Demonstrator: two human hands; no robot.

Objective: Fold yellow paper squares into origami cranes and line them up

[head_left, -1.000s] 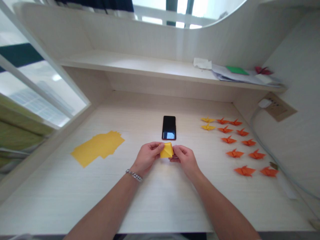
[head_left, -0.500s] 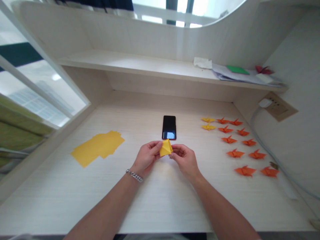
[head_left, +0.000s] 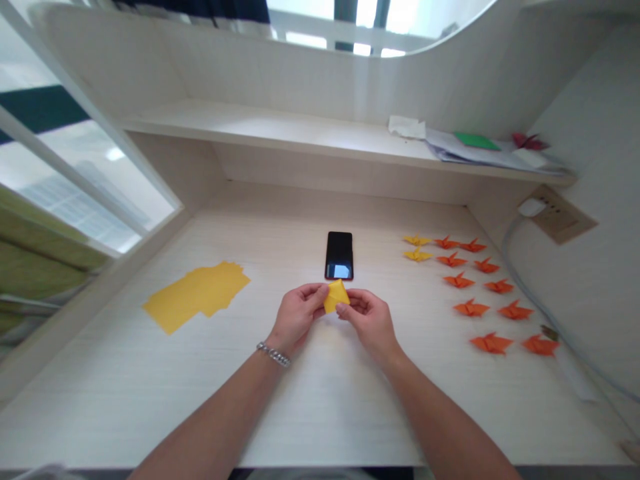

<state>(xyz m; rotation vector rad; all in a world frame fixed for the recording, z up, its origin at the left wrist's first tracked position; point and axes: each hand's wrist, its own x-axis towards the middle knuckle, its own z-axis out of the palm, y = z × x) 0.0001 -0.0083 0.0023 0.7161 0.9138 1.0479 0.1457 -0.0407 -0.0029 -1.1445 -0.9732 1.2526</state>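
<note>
Pinching plain, folded yellow paper (head_left: pixel 337 293), the left hand (head_left: pixel 297 312) and right hand (head_left: pixel 371 320) are near a black phone (head_left: pixel 339 252).

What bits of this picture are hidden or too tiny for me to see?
All in the head view:
Back of the folded yellow paper: faces away; the left hand and right hand cover parts too.
Lower sheets of the yellow paper pile: covered by upper ones.
Any writing on the white papers: too small and blurred, partly under the green sheet.
Left forearm: cut off by the bottom edge.
</note>
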